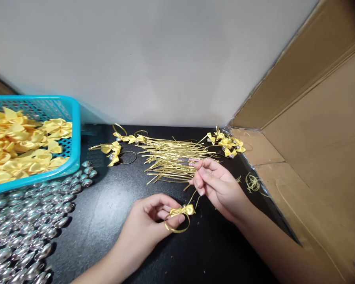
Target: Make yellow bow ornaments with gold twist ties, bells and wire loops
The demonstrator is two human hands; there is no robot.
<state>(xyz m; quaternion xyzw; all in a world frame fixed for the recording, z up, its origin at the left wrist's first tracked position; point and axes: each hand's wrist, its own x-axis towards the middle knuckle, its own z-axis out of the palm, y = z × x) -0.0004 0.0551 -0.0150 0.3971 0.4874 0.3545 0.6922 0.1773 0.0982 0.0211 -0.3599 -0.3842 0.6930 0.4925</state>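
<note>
My left hand [154,221] pinches a yellow satin bow [187,210] with a gold wire loop [177,231] hanging below it. Part of a small bead shows at the top of the bow, and the rest is hidden. Two thin gold strands [197,201] rise from the bow toward my right hand [215,183]. The fingers of that hand are pinched together at the upper ends of the strands; the exact grip is partly hidden. Just behind the right hand lies a pile of gold twist ties [168,157] on the black table [112,209].
A turquoise basket [77,134] full of yellow bows stands at the left. Many silver beads [26,225] spread in front of it. Bows with wire loops [115,150] lie left of the ties, others [226,142] at right. Tangled gold thread [252,182] lies beside cardboard [319,130].
</note>
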